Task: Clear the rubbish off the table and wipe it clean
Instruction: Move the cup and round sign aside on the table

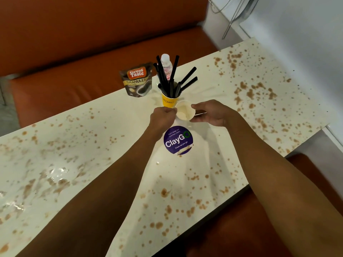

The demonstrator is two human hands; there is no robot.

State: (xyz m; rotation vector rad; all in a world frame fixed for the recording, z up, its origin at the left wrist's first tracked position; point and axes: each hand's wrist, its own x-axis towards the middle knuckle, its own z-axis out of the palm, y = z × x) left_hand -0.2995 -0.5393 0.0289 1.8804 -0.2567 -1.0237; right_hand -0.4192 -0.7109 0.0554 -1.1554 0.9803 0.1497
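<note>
The small white cup (183, 113) is tipped, mouth toward the camera, near the worktop's (259, 101) far edge, just in front of the yellow straw cup (169, 101) and between both hands. The right hand's (211, 114) grip curls round its right side, thumb above. The left hand (163, 116) is curled at its left rim, seemingly pinching it, but its fingertips are hidden.

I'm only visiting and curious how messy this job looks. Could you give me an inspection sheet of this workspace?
Surface: white table spattered with brown stains; purple ClayGo sticker.
Job's things: small white cup, between both hands.
Clutter: yellow cup of black straws, coffee pouch, bottle behind.
Hands: right hand holds the cup; left hand pinches its rim.
Cables: thin grey wires by the wall.
Surroundings: orange bench seat.
</note>
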